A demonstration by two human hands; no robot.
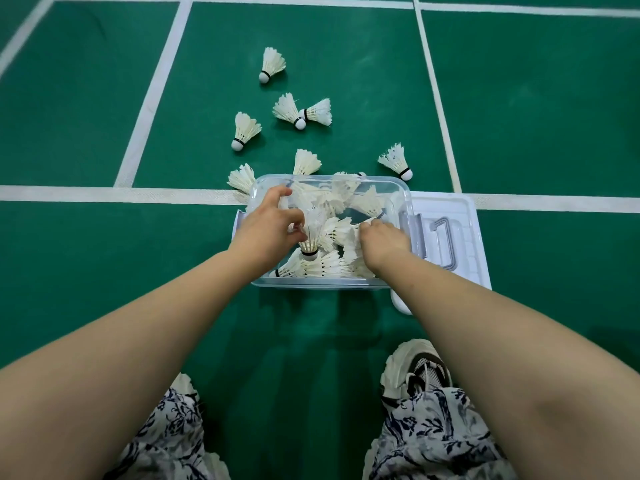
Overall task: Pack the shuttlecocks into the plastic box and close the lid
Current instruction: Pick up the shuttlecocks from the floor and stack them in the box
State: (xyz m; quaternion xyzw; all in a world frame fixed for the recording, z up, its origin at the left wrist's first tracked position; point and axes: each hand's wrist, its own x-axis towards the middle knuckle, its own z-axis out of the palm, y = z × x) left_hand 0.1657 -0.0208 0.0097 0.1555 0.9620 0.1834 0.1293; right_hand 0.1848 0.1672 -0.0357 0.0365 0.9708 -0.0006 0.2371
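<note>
A clear plastic box (325, 284) stands on the green court floor with several white feather shuttlecocks inside. Over its left half, my left hand (268, 230) pinches one shuttlecock (311, 237) by its feathers, cork pointing down toward me. In the box's right half my right hand (382, 242) is curled down among the shuttlecocks; what its fingers hold is hidden. The white lid (457, 233) lies flat on the floor, touching the box's right side. Several loose shuttlecocks (272, 64) lie on the floor beyond the box.
White court lines (104, 194) cross the floor behind the box. My white shoes (415, 368) and patterned trousers sit at the bottom of the view, a short way in front of the box.
</note>
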